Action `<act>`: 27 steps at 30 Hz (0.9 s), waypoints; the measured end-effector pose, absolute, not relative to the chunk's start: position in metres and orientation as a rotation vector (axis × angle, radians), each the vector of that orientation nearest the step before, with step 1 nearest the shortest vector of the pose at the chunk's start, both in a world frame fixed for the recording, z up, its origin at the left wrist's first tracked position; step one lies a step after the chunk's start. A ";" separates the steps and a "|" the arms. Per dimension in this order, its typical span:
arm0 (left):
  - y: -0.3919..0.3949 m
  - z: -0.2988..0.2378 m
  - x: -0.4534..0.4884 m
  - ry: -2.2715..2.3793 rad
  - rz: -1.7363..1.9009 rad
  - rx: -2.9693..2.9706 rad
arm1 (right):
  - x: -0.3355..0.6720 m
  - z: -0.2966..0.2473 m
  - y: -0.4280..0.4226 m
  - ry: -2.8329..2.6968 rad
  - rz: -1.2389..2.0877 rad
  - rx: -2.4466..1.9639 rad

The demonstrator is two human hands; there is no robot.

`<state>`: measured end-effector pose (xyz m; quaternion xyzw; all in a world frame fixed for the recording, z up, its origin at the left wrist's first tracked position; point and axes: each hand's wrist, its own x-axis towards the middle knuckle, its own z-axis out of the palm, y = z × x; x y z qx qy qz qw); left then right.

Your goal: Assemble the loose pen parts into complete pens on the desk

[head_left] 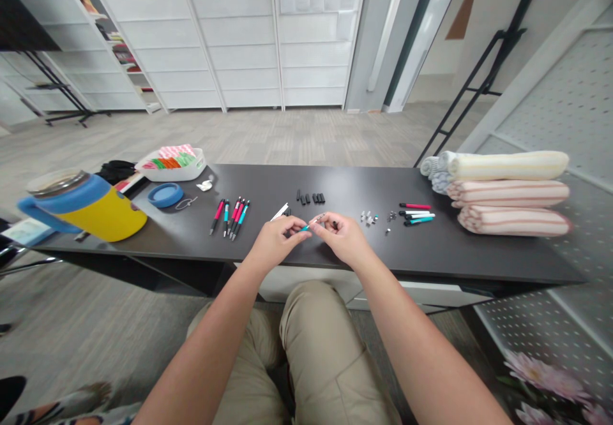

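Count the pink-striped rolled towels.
2: upper roll under the pale yellow towel, lower roll directly beneath it, on the table at right. Others may be hidden behind.

The pen piece (305,228) is teal, the mug (106,211) yellow and blue.

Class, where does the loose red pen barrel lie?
In the head view, the red pen barrel lies on the table right of the right hand, beyond the white and teal barrels and left of the rolled towels.

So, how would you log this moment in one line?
left hand: pinching slim teal pen part | right hand: at its other end | beyond: small black cylindrical pieces | surface: flat dark tabletop
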<state>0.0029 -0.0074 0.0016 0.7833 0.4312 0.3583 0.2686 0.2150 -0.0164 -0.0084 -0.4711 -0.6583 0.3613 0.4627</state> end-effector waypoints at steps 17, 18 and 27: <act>-0.008 0.000 0.003 1.165 0.970 2.094 | 0.215 -0.007 -0.018 -1.644 0.884 -1.157; -0.008 0.000 0.002 1.164 0.972 2.093 | 0.215 -0.007 -0.018 -1.636 0.897 -1.148; -0.008 0.001 0.003 1.143 0.982 2.121 | 0.215 -0.008 -0.017 -1.650 0.877 -1.164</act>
